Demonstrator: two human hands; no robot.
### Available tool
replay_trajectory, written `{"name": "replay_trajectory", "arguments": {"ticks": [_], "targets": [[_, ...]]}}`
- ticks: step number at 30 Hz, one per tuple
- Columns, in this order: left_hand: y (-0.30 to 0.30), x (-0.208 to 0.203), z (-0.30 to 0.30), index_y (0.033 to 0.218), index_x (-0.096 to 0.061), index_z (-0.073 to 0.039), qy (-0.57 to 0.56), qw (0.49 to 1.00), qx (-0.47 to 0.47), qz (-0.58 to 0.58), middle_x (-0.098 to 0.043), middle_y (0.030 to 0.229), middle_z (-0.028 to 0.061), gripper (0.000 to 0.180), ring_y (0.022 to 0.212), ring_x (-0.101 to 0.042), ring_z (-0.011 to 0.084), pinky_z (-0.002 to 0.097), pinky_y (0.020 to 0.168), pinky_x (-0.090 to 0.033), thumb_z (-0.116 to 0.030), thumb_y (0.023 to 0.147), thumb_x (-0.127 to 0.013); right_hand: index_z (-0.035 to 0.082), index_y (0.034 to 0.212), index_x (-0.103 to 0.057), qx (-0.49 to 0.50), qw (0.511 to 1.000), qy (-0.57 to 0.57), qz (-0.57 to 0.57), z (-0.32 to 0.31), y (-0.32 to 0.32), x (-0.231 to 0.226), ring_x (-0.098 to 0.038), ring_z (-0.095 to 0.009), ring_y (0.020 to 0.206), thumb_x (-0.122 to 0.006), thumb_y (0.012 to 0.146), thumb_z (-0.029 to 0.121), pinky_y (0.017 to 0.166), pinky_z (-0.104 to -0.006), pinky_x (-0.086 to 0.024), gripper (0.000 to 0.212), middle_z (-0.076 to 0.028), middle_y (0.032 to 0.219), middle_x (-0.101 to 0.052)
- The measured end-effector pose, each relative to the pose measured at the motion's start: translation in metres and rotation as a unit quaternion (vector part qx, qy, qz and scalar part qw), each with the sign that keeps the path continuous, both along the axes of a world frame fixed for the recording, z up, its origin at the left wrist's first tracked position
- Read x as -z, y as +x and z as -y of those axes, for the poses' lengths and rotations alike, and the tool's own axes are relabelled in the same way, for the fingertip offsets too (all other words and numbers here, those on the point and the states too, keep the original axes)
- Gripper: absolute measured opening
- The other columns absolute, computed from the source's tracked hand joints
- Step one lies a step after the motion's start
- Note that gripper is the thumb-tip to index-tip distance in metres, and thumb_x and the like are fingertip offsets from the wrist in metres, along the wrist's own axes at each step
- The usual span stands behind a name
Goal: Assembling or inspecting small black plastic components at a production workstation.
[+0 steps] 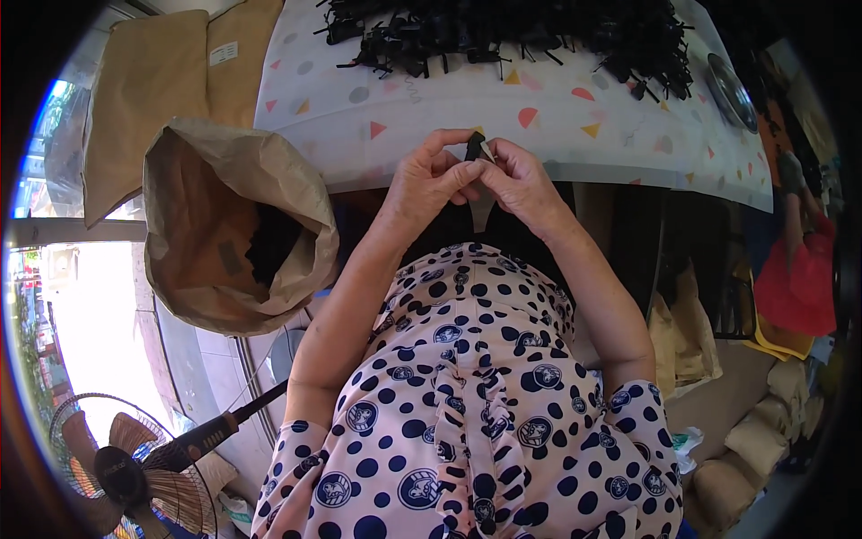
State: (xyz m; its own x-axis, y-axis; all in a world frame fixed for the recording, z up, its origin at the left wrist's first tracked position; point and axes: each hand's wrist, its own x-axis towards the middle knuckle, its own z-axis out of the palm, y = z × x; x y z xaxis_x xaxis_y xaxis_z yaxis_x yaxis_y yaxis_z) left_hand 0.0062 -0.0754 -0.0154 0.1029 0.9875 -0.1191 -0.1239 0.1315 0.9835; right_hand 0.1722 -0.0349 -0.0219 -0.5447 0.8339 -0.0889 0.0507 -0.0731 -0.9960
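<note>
My two hands meet at the table's near edge, over my lap. Between the fingertips sits a small black piece (475, 144), with a pale sliver showing beside it; its exact kind is too small to make out. My left hand (429, 180) pinches it from the left, thumb and forefinger closed. From the other side my right hand (523, 184) closes thumb and forefinger on it too. Farther back on the table lies a heap of small black pieces (503, 36) with thin tails sticking out.
A patterned white cloth covers the table (332, 112). At my left stands an open brown paper sack (296, 180) with black material inside, near a fan (126, 476). A round metal dish (732, 94) lies at the table's right. Another person in red (799, 278) is far right.
</note>
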Motion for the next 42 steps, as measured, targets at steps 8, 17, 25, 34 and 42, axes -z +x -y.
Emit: {"name": "replay_trajectory", "arguments": {"ticks": [8,17,25,34,42], "targets": [[-0.005,0.001,0.010,0.114,-0.057,-0.008,-0.039,0.996,-0.016,0.084,-0.062,0.083,0.0018,0.028,0.067,-0.061,0.0093,0.0191,0.059,-0.047,-0.012,0.087,-0.065,0.000,0.111,-0.053,-0.012,1.000,0.008,-0.013,0.018,0.006,-0.006,-0.037,-0.003,0.055,-0.052,0.096,0.031,0.046,-0.0184,-0.028,0.034,0.006,0.070,-0.043],[0.011,-0.002,0.019,0.119,-0.057,-0.007,0.064,0.995,-0.072,-0.038,-0.060,0.082,0.0003,0.029,0.069,-0.060,0.0068,0.0176,0.060,-0.047,-0.003,0.090,-0.057,0.001,0.128,-0.044,0.016,0.996,0.050,-0.071,0.021,-0.010,0.004,-0.036,-0.002,0.055,-0.043,0.100,0.030,0.047,-0.0169,-0.029,0.040,0.005,0.072,-0.045],[0.016,0.001,0.022,0.120,-0.058,-0.007,0.083,0.988,-0.102,-0.077,-0.059,0.085,-0.0011,0.032,0.072,-0.059,0.0060,0.0188,0.065,-0.049,0.001,0.090,-0.055,-0.001,0.125,-0.046,0.018,0.997,0.019,-0.074,0.023,-0.014,-0.001,-0.058,-0.009,0.077,-0.045,0.099,0.018,0.070,-0.0225,-0.049,0.032,-0.005,0.084,-0.061],[0.013,-0.002,0.016,0.111,-0.062,-0.007,0.248,0.853,-0.171,-0.426,-0.061,0.083,0.0102,0.037,0.067,-0.061,0.0196,0.0279,0.063,-0.049,0.007,0.078,-0.058,0.001,0.117,-0.052,0.038,0.999,0.024,-0.002,0.011,-0.020,0.003,-0.049,-0.009,0.062,-0.046,0.096,0.015,0.057,-0.0234,-0.041,0.027,-0.002,0.072,-0.053],[-0.006,-0.018,0.015,0.123,-0.049,-0.011,0.056,0.988,-0.142,-0.028,-0.066,0.093,0.0115,0.029,0.076,-0.067,0.0173,0.0255,0.059,-0.049,-0.010,0.095,-0.050,0.006,0.115,-0.053,0.041,0.983,0.176,-0.019,0.005,-0.014,0.012,-0.042,-0.004,0.050,-0.050,0.097,0.015,0.045,-0.0161,-0.033,0.021,0.001,0.074,-0.053]]}}
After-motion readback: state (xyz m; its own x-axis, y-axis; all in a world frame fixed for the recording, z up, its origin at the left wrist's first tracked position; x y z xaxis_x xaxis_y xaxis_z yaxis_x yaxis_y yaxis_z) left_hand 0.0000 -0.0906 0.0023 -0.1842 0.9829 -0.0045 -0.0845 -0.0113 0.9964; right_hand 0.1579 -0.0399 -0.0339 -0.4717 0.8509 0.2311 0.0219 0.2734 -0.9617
